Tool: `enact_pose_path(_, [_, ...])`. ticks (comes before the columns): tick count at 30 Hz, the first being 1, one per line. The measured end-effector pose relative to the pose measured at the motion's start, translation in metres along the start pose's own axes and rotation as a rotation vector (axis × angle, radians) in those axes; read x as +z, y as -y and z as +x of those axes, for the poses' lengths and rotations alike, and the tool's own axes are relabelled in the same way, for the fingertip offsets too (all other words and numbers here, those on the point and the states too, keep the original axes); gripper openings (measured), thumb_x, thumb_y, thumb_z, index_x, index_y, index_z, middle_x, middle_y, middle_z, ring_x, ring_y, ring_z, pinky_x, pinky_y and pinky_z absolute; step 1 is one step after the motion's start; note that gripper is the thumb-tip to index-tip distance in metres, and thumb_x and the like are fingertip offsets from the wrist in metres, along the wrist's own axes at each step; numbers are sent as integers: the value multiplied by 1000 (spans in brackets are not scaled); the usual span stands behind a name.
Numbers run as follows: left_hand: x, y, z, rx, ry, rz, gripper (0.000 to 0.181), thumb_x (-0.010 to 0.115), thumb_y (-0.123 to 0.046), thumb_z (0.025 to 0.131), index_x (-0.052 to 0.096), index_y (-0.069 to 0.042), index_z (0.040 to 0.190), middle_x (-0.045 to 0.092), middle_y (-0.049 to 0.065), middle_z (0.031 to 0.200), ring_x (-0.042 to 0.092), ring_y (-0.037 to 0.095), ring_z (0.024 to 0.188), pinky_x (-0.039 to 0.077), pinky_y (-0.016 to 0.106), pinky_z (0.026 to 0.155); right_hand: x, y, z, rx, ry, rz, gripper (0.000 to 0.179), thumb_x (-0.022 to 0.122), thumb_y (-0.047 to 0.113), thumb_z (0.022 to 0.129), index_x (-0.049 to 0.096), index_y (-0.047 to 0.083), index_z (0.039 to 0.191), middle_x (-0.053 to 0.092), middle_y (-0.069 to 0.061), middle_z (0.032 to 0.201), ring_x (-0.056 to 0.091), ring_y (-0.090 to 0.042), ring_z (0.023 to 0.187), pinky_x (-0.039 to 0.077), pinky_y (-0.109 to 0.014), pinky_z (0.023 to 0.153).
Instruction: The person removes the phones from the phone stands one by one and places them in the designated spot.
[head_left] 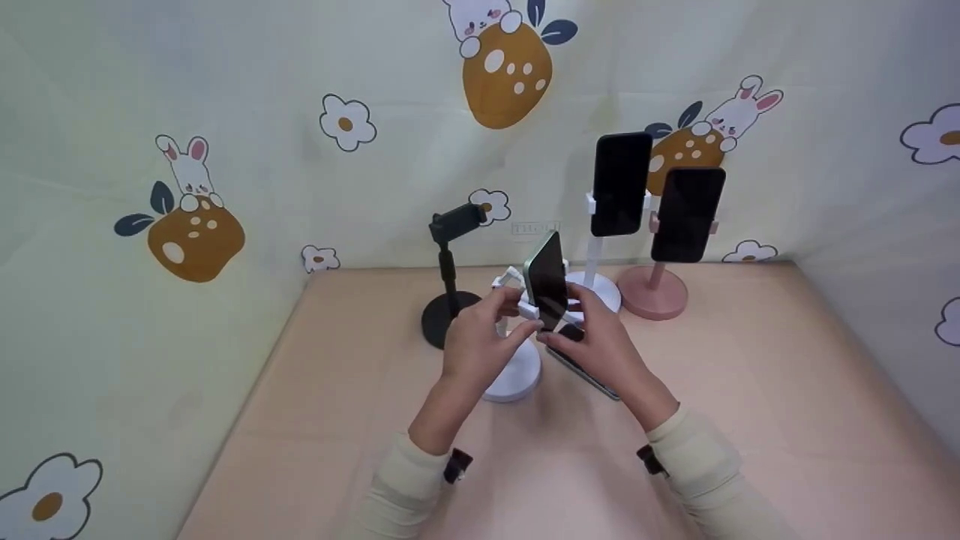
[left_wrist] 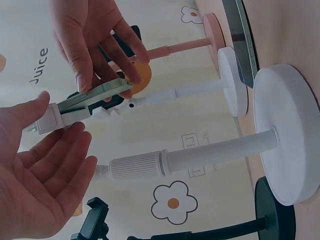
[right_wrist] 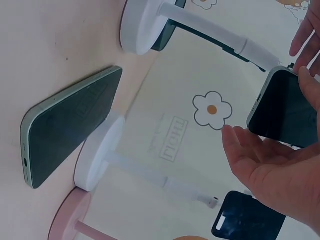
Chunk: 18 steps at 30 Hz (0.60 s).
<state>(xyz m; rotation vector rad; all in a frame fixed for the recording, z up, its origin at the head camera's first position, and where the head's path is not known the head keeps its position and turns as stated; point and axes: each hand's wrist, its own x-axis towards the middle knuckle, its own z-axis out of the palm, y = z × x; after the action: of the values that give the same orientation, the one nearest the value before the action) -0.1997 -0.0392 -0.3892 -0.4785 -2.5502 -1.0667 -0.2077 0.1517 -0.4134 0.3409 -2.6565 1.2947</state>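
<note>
A phone (head_left: 551,277) with a dark screen and pale green edge stands tilted in the clamp (left_wrist: 52,119) of a white phone stand (head_left: 517,375). My left hand (head_left: 480,345) pinches that clamp between thumb and fingers, as the left wrist view shows. From the other side my right hand (head_left: 606,346) holds the phone near its lower end, fingers behind and thumb in front. In the right wrist view, the phone (right_wrist: 287,102) partly hides the fingers of both hands. Below, a second phone (right_wrist: 75,127) lies flat on the table beside the white base.
Behind stand a black phone stand (head_left: 448,270) with a bare holder, a second white stand (head_left: 594,259) and a pink stand (head_left: 654,294). Dark phones (head_left: 622,184) sit upright in the white and pink ones. Patterned cloth (head_left: 405,187) encloses the table (head_left: 337,420).
</note>
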Motion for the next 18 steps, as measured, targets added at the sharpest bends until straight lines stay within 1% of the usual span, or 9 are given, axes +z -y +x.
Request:
enact_pose_path(4, [2,-2,0,15,-35,62,40,78,-36,86,65,-19,120,78,-1,105,74,14,99,59,35,85,3,0,1,-1,-19,25,83,81,37,83,38,8,149,51,-12,147,55,-30,131,49,-49,107])
enact_pose_path(9, [4,-5,-1,32,-74,129,40,77,-40,85,66,-19,117,78,-1,102,75,17,94,59,31,75,7,-2,1,-13,-42,58,84,81,37,83,38,9,149,52,-10,146,56,-28,131,50,-47,107])
enact_pose_path(11, [5,-5,-1,35,-88,154,40,77,-42,85,67,-19,116,78,-1,101,75,18,91,58,29,70,8,-2,1,-20,-54,66,84,82,36,82,38,8,149,52,-10,146,55,-28,132,50,-46,106])
enact_pose_path(15, [8,-6,-1,60,-126,217,42,76,-48,84,67,-18,112,79,-1,97,74,17,83,55,26,60,11,-1,1,-41,-75,68,85,83,32,82,37,5,149,53,-13,144,55,-30,132,50,-45,106])
enact_pose_path(18, [10,-5,-1,82,-149,271,43,73,-52,85,67,-17,109,79,-1,94,73,15,77,52,25,55,12,-1,1,-50,-86,63,84,83,28,82,37,3,149,54,-15,143,55,-30,133,50,-46,107])
